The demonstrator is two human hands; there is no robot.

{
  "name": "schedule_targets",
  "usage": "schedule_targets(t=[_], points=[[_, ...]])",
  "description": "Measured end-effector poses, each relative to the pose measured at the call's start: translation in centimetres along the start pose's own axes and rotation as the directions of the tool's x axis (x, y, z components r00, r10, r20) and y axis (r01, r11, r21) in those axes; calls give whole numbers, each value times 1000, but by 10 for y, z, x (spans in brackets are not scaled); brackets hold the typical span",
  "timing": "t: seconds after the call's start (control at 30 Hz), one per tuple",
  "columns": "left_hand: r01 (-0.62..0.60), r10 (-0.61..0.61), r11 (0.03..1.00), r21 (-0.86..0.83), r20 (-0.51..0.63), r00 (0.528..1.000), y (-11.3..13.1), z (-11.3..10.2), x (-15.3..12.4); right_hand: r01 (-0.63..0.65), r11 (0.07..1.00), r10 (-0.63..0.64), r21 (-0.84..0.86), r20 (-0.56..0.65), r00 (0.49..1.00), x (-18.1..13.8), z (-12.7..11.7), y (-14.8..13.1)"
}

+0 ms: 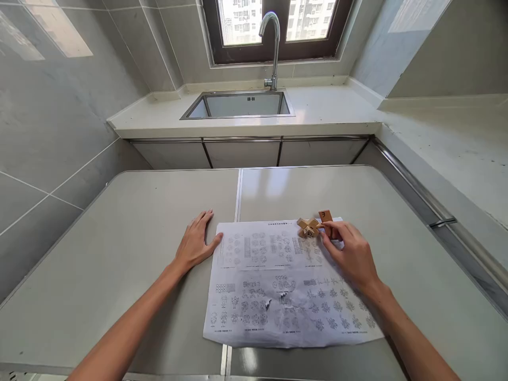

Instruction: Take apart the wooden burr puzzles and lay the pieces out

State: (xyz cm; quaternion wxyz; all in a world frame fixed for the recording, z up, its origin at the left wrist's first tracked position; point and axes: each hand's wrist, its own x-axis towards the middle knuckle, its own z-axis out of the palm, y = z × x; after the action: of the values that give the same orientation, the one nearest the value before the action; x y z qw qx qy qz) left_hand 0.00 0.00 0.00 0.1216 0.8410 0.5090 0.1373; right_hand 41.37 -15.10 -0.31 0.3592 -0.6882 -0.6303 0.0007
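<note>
My left hand (197,238) lies flat on the table at the left edge of a printed sheet (254,275), fingers stretched out and thumb near the paper's edge. Nothing is in it. At the sheet's upper right corner, my right hand (351,254) is closed, thumb and fingers pinched on a wooden puzzle piece (326,217) marked with a dark character. Part of that piece is hidden behind the fingers. Right beside the fingertips sits a small cross-shaped wooden puzzle (307,227), also marked with a character. The sheet carries rows of small line diagrams.
The grey table (159,201) has a metal seam (238,196) down its middle. Two small tears show in the sheet. Beyond the table are a white counter (325,103), a sink (238,114) and a tall tap (275,53). A metal rail (416,182) runs along the right side.
</note>
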Motion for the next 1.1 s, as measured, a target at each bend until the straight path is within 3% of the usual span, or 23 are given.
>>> schedule_targets(t=[0.27,0.53,0.7,0.93,1.1], points=[[1,-1,1000,-3,-7,1000,3,-1,0,-112,986,110,-125,-19,994,-3,3,5],[24,-24,1000,-8,2,1000,6,-3,0,-24,988,12,-151,-79,997,-3,4,18],[25,-25,1000,-4,-5,1000,6,-3,0,-26,994,11,-107,-139,990,-4,0,26],[25,-25,1000,-5,-16,1000,5,-2,-1,-7,999,-5,-36,-328,945,-5,-2,24],[23,-23,1000,0,-19,1000,6,-3,0,1,993,47,118,-399,916,-8,-2,13]])
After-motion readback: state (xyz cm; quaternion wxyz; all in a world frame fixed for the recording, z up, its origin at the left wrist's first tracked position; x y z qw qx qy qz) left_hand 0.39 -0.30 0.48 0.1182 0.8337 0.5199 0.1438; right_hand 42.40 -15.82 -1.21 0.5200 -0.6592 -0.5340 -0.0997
